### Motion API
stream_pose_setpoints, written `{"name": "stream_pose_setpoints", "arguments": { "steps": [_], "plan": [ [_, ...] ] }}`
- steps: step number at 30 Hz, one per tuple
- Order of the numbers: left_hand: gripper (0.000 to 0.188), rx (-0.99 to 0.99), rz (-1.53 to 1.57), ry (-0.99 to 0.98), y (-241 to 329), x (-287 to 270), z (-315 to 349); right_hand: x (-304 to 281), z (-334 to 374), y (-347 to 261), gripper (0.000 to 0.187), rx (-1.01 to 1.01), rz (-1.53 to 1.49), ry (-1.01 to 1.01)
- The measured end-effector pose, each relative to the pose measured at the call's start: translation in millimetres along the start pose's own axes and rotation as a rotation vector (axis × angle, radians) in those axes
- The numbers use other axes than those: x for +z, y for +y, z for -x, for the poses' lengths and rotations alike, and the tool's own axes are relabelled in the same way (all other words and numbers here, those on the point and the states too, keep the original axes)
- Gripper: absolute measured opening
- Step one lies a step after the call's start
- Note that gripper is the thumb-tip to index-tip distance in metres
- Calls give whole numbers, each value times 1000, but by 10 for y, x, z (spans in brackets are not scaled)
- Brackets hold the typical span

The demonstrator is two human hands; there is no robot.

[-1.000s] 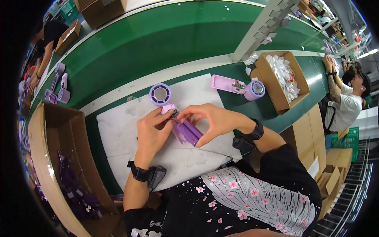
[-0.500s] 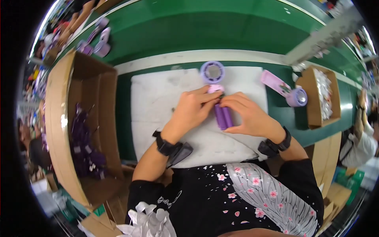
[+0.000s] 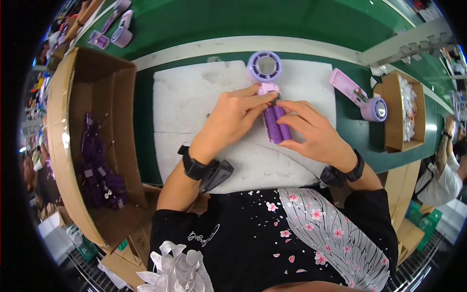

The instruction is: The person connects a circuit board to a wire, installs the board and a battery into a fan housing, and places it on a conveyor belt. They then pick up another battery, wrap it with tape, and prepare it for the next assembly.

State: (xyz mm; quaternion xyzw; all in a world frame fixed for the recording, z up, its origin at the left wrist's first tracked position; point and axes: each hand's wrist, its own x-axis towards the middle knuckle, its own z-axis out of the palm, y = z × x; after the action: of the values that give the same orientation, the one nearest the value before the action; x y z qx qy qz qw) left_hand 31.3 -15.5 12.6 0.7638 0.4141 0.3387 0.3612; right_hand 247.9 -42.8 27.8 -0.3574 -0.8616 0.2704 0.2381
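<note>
A lavender handheld fan (image 3: 265, 67) lies with its round head pointing away from me and its pink handle open. A pair of purple cylindrical battery cells (image 3: 276, 124) sits along the handle. The fingertips of my left hand (image 3: 227, 118) press together on the handle's pink neck, next to a small green circuit board (image 3: 275, 98). My right hand (image 3: 314, 130) holds the battery pair along its right side, thumb at the near end and fingers at the far end. Fingers partly cover the board and any wires there.
A white foam mat (image 3: 180, 112) lies under the work. On the left stands a deep cardboard box (image 3: 131, 160) with several purple battery packs (image 3: 97, 170). Another open fan (image 3: 373, 109) and a small carton (image 3: 392, 114) of clear-bagged parts are at right. More fans (image 3: 121, 36) lie far left.
The whole scene sits slightly higher in the picture, as the view has tilted. Both hands stay at the fan, with only slight finger shifts around the board and cells.
</note>
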Motion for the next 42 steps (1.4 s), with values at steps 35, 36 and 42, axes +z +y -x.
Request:
{"name": "stream_pose_setpoints", "arguments": {
  "steps": [35, 36, 42],
  "plan": [
    [50, -345, 394, -70, -114, 55, 0, 136, -131, -16, 51, 332, -192, 98],
    [50, -336, 375, -57, -129, 66, 15, 126, -149, 1, 51, 309, -194, 106],
    [48, -196, 390, -15, -123, 338, 80, 174, -74, 144, 23, 263, -245, 218]
  ]
}}
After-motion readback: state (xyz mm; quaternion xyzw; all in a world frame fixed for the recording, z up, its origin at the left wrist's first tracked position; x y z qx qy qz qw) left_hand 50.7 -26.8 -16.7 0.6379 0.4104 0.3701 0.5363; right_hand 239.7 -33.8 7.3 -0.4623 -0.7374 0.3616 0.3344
